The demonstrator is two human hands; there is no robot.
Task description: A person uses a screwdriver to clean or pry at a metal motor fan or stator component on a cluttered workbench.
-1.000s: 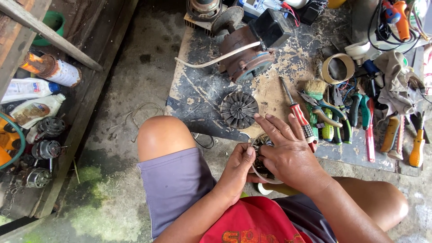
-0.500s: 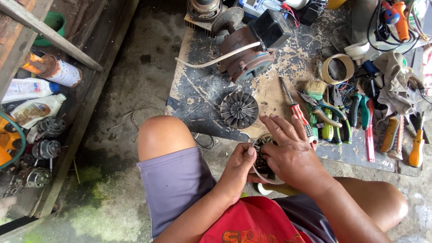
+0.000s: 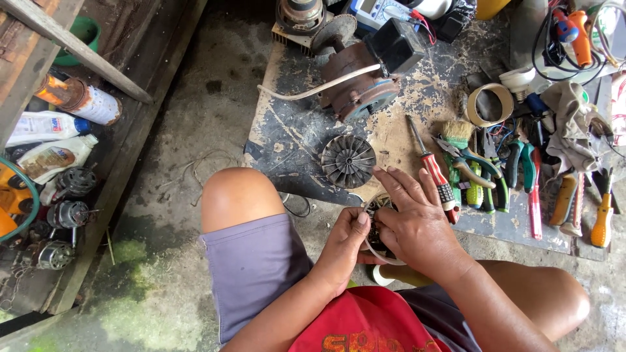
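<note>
Two hands grip one small round metal motor part (image 3: pixel 375 221) between the knees: left hand (image 3: pixel 342 244) pinching its rim, right hand (image 3: pixel 417 225) spread over it, black finned fan wheel (image 3: pixel 348 161) just beyond

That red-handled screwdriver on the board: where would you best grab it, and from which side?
Grip the red-handled screwdriver by its thick ribbed handle, probably from above: it lies flat, shaft pointing away, and the handle end sits just beside the right hand, clear of the pliers.

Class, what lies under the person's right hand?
Under the right hand sits a small round motor part with a pale ring, also pinched by the left hand. Most of it is covered.
</note>
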